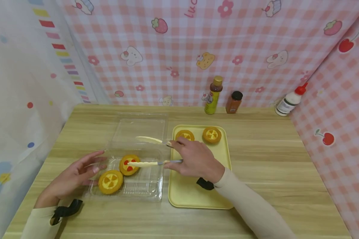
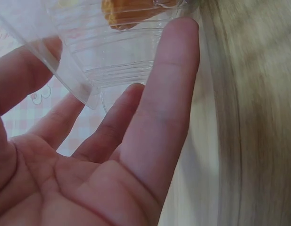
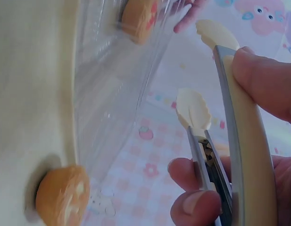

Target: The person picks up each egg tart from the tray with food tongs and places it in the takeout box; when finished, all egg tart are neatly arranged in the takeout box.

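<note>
1. Tongs point(image 1: 148, 164) with cream tips are standing spread apart in the right hand point(image 1: 197, 159), whose curled fingers and thumb are gripping their two arms
2. One tip is crossing over the red-topped tart point(image 1: 131, 170) in the head view; whether it is touching, I cannot tell
3. That tart is sitting inside the clear plastic container point(image 1: 143, 187), just beside a yellow-topped tart point(image 1: 110, 182)
4. The left hand point(image 1: 76, 172) is resting near the container's left edge, its fingers spreading loosely; whether they are touching plastic, I cannot tell
5. A clear lid point(image 1: 140, 127) is lying folded back behind the container
6. To the right, a yellow tray point(image 1: 191, 197) is bearing two more tarts point(image 1: 211, 135) near its far edge, one partly hidden behind the right hand
7. A gold-capped bottle point(image 1: 211, 101), a black-lidded jar point(image 1: 234, 104) and a red-capped white bottle point(image 1: 288, 104) are standing along the back of the wooden table point(image 1: 272, 159)
</note>
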A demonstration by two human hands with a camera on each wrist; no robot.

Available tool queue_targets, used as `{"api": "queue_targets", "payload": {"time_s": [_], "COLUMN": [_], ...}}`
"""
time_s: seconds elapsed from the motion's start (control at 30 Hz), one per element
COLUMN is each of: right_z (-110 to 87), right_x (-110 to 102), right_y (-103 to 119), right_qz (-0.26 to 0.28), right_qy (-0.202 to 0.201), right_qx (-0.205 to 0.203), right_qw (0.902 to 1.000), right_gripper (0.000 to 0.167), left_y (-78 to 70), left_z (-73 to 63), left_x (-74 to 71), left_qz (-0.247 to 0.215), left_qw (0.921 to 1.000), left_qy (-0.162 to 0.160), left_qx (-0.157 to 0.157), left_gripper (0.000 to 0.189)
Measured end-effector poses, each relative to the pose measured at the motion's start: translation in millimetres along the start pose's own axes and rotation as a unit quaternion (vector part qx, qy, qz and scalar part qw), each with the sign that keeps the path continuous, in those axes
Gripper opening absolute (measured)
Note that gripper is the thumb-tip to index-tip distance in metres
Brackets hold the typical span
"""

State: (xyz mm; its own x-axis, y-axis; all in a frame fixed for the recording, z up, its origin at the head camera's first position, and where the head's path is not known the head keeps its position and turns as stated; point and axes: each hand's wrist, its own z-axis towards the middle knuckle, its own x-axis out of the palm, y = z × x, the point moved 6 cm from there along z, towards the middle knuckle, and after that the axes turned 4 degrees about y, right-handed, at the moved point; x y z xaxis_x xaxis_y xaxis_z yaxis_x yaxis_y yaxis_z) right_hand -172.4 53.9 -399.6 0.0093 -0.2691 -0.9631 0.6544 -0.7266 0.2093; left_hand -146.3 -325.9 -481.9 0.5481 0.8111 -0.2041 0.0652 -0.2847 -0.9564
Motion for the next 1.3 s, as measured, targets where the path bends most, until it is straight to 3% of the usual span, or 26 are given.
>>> {"api": "queue_targets", "payload": {"time_s": [0.2,0.57,0.97,1.3], "right_z": [-13.0,-37.9,-63.5,-75.7], "right_x": [-8,-11,1,11], "right_y": [-22,-75,-110,-115], "right_qz": [0.013,0.005,0.003,-0.012], "right_qy": [-0.039,-0.071,-0.032,-0.015], "right_qx": [0.025,0.079,0.156,0.159], "right_qw": [0.9988,0.9943,0.9873,0.987], "right_gripper": [0.074,0.074,0.078,0.076], "left_y": [0.1,-2.0,-1.7,-4.5], "left_z": [0.4,-0.8,-0.6,-1.0], "left_x": [0.3,-0.2,1.1,2.5], "left_qz": [0.006,0.008,0.003,-0.002], "left_qw": [1.0,1.0,1.0,1.0], "left_qy": [0.002,0.003,0.006,0.009], "left_qx": [0.002,0.0,-0.002,0.002], "left_gripper": [0.06,0.059,0.06,0.061]}}
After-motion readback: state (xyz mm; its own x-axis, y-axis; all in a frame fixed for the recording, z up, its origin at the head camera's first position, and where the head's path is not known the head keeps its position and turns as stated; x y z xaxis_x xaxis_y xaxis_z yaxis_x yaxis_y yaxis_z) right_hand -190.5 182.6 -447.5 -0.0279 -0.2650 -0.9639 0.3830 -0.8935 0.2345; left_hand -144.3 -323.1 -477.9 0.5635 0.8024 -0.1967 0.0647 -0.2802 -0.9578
